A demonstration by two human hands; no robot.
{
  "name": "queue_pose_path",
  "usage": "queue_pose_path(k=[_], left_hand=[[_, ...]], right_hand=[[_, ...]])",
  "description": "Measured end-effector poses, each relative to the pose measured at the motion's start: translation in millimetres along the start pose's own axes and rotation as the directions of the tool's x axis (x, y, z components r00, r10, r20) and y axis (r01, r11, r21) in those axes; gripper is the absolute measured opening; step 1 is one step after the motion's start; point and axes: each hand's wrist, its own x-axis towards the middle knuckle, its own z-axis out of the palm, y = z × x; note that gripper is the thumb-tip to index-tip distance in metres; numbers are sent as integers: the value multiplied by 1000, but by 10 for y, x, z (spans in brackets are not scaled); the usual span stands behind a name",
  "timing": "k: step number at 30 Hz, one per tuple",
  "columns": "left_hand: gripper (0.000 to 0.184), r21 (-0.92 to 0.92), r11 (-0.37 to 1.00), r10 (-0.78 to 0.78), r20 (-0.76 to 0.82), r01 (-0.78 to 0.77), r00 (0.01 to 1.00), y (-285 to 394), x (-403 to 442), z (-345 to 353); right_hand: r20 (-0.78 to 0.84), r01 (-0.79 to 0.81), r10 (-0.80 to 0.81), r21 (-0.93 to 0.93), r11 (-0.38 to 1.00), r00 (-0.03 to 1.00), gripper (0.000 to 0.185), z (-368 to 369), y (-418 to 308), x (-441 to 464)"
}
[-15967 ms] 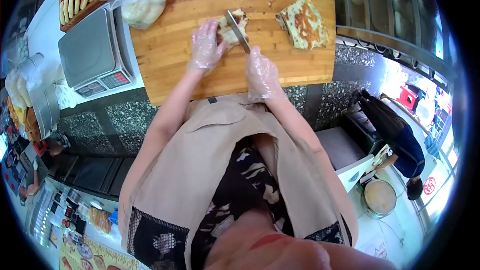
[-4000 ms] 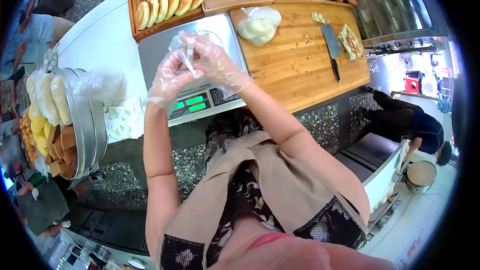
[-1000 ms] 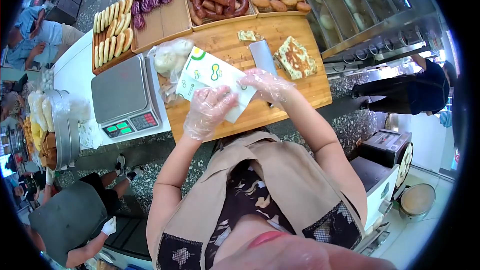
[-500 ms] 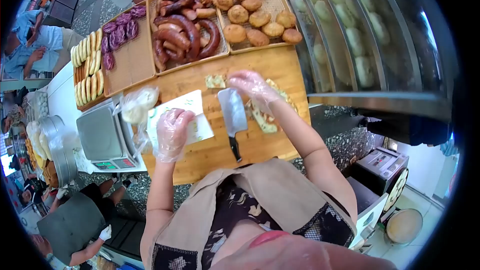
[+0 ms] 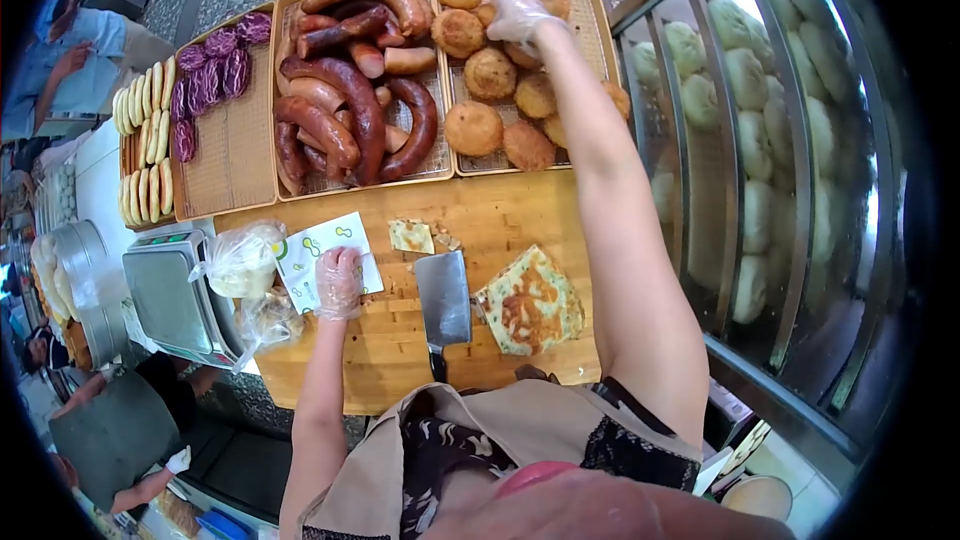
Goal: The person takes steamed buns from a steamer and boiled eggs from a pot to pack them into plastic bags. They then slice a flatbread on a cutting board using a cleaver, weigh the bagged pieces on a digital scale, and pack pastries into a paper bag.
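Observation:
My gloved left hand [image 5: 339, 283] is closed on the lower right part of a white printed paper bag [image 5: 300, 258] on the wooden board [image 5: 390, 380]. Stretched far forward, my gloved right hand [image 5: 515, 15] is over the back of the tray of round fried cakes [image 5: 490, 73], its fingers at a cake near the tray's top left. Whether it grips one I cannot tell. A cleaver [image 5: 443, 300] lies on the board between a small flatbread piece [image 5: 410, 236] and a large browned flatbread [image 5: 530, 305].
Left of the cakes are trays of sausages [image 5: 365, 90] and purple rolls [image 5: 212, 70], then pale buns [image 5: 147, 140]. Plastic bags of buns [image 5: 245, 258] lie beside the scale [image 5: 170, 300]. A glazed steamer cabinet [image 5: 740, 160] stands at right. Several people are around.
My right hand has let go of the paper bag and moved forward and right, past the flatbread, to the fried cakes. The bag now lies on the board under my left hand.

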Motion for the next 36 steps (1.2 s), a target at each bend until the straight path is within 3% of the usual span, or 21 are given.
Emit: queue_pose_path(k=[1,2,3,4,5,8,10,11,15,18,20,25,27,28,29,30,31,33,34,35,36], left_hand=[[20,-21,1000,6,-6,-7,1000,14,30,-24],[18,-45,999,11,-14,-12,1000,33,52,-46],[18,-53,999,-3,-19,2,1000,38,68,-78],[16,-196,975,-102,28,106,994,22,81,-119],[14,-330,920,-193,90,212,977,10,83,-162],[9,-304,934,-145,160,188,976,-58,-40,-222],[12,-247,966,-51,107,76,993,-27,-107,-278],[13,-260,962,-66,78,84,995,-27,-134,-285],[14,-360,920,-201,-93,155,975,-54,-302,-127],[14,-362,929,-154,-199,74,968,-72,-277,11],[13,-445,883,-244,-160,151,956,-75,-323,14],[17,-440,896,-168,-206,62,964,-44,-318,-43],[20,-423,905,-154,-213,51,965,-56,-328,-5],[20,-427,903,-144,-209,43,967,-56,-335,-4],[20,-412,910,-146,-204,50,968,-49,-335,-10],[20,-397,916,-151,-197,62,969,-34,-338,-12],[21,-386,920,-149,-184,68,971,-28,-342,-11],[22,-362,930,-132,-158,67,979,-43,-326,-14],[23,-336,939,-126,-149,70,981,-49,-320,1],[23,-330,941,-124,-144,71,982,-46,-329,7],[25,-318,944,-137,-143,86,980,-40,-334,14]], right_hand=[[77,-143,126,309,940,989,69,-165,-113,-196],[189,-291,222,568,770,957,63,-277,-153,-324],[33,-112,140,785,609,990,56,-158,45,-281],[-138,88,100,914,395,985,50,-28,279,-226],[-158,155,11,978,140,987,47,-121,237,-293],[-38,-12,-190,967,-253,981,52,-186,-142,-974],[88,-199,-294,906,-374,952,57,69,-533,-1363],[106,-211,-255,877,-432,961,59,314,-729,-1519],[244,-322,-234,857,-403,941,58,913,-1509,-2214],[300,-321,-123,809,-492,946,57,1185,-1698,-2526],[282,-279,-70,824,-492,957,56,1176,-1762,-2674],[274,-216,32,820,-530,961,52,1145,-1749,-2905],[128,41,468,941,-335,875,46,1028,-1656,-2868],[61,95,436,940,-328,898,43,942,-1380,-2766],[-59,168,476,968,-189,877,39,735,-1206,-2679],[-227,256,486,967,8,844,37,711,-749,-2449],[-374,274,585,927,256,719,37,612,-474,-2185],[-582,89,486,695,713,652,42,377,-34,-1700],[-757,21,240,317,948,607,43,347,378,-1356],[-807,-63,-62,-122,990,587,43,346,689,-1077],[-807,-62,-58,-116,991,587,43,379,880,-879]])
